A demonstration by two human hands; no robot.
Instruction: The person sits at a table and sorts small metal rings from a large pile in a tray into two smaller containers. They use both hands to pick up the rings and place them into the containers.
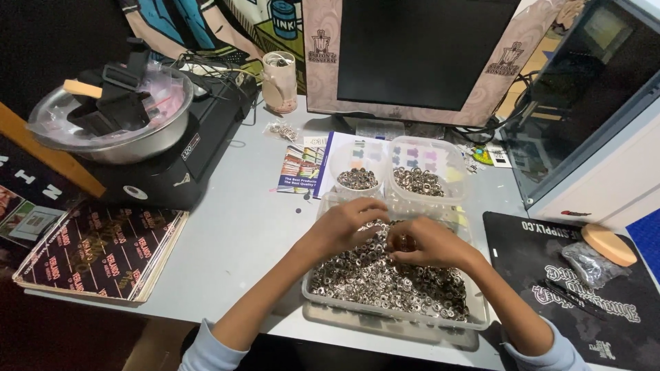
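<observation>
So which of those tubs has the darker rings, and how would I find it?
Start at the monitor at the back of the desk. Just in front of its base stand two small clear tubs side by side, behind the big tray that both hands work in. The right tub is the one: squarer, with darker rings than the round left tub.

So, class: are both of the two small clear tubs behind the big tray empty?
No: the left small tub and the right small tub each hold a heap of small metal rings.
</observation>
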